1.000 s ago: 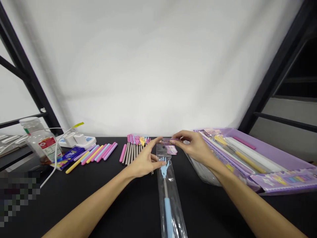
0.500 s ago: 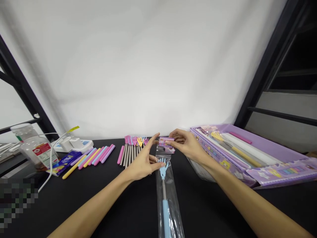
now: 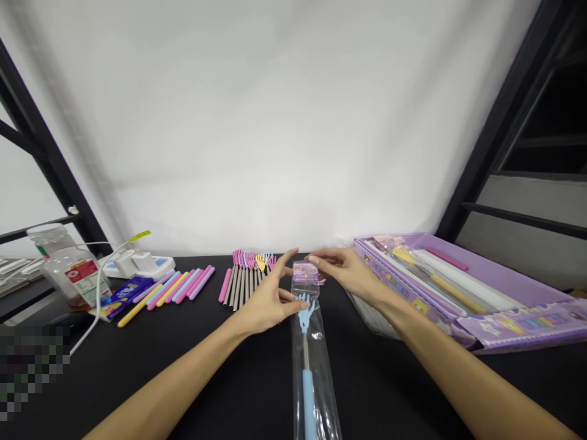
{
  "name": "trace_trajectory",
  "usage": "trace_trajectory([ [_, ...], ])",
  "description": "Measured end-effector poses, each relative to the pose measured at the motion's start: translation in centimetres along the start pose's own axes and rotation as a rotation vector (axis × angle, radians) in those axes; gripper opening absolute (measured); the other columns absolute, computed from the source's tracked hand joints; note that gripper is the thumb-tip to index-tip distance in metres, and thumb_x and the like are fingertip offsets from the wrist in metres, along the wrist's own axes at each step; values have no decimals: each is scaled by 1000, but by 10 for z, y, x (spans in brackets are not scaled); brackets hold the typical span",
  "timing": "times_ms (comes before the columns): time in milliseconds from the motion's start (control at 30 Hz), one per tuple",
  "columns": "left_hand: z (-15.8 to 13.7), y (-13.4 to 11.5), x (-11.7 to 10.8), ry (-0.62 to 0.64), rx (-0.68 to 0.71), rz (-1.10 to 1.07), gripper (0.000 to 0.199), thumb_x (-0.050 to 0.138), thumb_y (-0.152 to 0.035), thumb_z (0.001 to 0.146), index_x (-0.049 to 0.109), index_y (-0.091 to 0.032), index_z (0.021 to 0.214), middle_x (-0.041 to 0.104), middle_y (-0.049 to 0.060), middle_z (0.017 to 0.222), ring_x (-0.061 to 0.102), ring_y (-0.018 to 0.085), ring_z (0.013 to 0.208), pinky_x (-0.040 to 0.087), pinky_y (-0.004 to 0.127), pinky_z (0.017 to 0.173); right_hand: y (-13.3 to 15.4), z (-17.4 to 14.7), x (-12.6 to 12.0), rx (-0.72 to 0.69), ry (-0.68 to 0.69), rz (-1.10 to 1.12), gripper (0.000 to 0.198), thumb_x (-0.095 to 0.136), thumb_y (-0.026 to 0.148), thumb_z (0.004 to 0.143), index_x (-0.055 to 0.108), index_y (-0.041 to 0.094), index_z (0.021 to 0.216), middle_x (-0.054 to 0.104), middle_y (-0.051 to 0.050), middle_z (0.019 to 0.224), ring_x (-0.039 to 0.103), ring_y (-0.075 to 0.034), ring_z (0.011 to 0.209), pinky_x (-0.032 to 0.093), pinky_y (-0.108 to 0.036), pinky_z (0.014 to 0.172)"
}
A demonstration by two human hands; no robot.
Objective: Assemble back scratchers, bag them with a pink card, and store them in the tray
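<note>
Lengthwise, a pale blue back scratcher (image 3: 307,385) rests inside a clear bag (image 3: 321,379) over the black surface (image 3: 380,391), to the left of the purple box (image 3: 495,276). Its flat head has the form of a small open palm with spread prongs; from this extends a slim, shiny metal shaft, which passes into a thicker, smooth handle of the same blue (the lower end is cut off by the frame). The bag, narrow and glossy, is wrinkled and shows bright reflections along the handle. At its top end sits a purple card (image 3: 305,271) with a small printed figure and multicoloured lettering, too small to read. The left hand (image 3: 263,300) holds the bag, thumb across the scratcher's head and forefinger extended upward. The right hand (image 3: 346,273), nearer the box, has its thumb at the card's upper right corner; whether it pinches or merely touches cannot be told. Farther left of the box lies a row of other scratchers (image 3: 241,284) with metal shafts and pink, blue and yellow heads; farther left again lie loose tubes (image 3: 172,289) in pink, purple, blue and yellow.
</note>
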State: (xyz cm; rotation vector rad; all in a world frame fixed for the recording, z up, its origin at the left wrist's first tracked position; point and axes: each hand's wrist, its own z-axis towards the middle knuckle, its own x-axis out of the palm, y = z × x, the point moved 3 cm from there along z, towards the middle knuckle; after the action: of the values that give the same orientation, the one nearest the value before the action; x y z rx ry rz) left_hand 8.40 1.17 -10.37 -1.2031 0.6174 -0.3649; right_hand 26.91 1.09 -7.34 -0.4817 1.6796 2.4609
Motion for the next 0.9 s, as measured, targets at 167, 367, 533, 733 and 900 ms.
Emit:
trace_trajectory([
  [167,0,-1,1,-11,19,-5,94,73,-21,75,17,-47,147,40,12,136,59,4,56,42,16,44,0,1,0,-4,-67,59,33,78,37,70,69,15,92,73,-8,87,69,-23,84,53,-37,79],
  [367,0,-1,0,-16,28,0,96,73,-22,77,13,-47,148,40,13,137,58,4,56,43,18,44,6,-3,1,53,-89,137,37,81,37,67,70,16,96,72,-10,96,67,-24,93,51,-38,86],
  [533,-1,-5,1,-4,35,-31,98,73,-21,76,11,-46,148,41,14,137,62,6,58,41,15,42,2,-2,4,94,-110,135,41,67,54,78,71,13,82,71,-11,86,66,-23,82,53,-37,73],
  [733,-1,-7,2,4,34,-43,98,73,-20,76,12,-48,147,43,11,132,61,4,57,40,14,43,0,-3,6,5,-106,151,48,84,33,62,61,18,101,70,-6,86,64,-18,76,53,-35,73],
  [900,1,-3,0,-9,24,-38,97,74,-20,75,15,-49,146,44,9,127,60,4,56,40,15,43,5,-5,8,-19,1,138,55,85,25,59,60,20,109,67,-7,100,64,-17,81,54,-35,79],
])
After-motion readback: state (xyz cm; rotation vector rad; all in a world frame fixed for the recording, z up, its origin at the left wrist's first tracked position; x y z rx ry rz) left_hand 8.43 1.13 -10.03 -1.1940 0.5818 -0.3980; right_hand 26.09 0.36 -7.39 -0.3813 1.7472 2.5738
